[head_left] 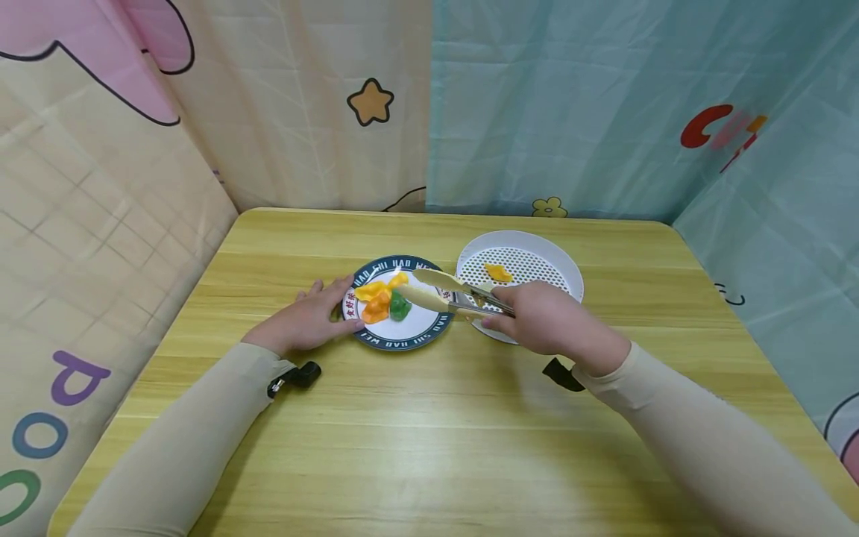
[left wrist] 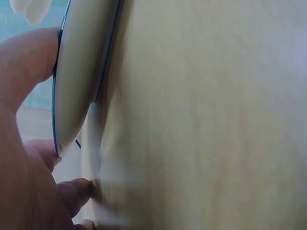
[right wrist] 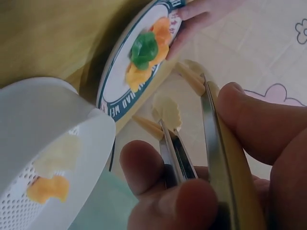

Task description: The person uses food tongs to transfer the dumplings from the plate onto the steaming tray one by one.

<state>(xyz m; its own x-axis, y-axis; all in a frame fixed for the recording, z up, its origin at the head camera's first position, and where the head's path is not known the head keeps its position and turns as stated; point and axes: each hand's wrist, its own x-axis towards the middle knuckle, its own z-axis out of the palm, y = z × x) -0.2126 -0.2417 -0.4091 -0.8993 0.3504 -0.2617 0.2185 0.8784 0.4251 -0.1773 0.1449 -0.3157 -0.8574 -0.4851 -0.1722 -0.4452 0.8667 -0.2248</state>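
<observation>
A round plate (head_left: 429, 324) with a dark blue lettered rim lies on the table. It bears crinkled, dumpling-like pieces: yellow (head_left: 371, 291), orange (head_left: 377, 307) and green (head_left: 400, 306). My left hand (head_left: 305, 317) holds the plate's left edge, thumb and index finger at the rim. Metal tongs (head_left: 463, 291) with cream tips are gripped in my right hand (head_left: 546, 317). Their arms stand apart over the plate's right side, nothing between the tips. Right of the plate, a white perforated basket (head_left: 573, 276) contains a yellow piece (head_left: 498, 273) and a pale piece (right wrist: 57, 155), mostly hidden in the head view.
The light wooden table (head_left: 403, 447) has its far edge close behind the plate and basket. Printed curtains (head_left: 570, 112) hang behind it and along both sides. Black straps (head_left: 295, 378) are worn at the wrists.
</observation>
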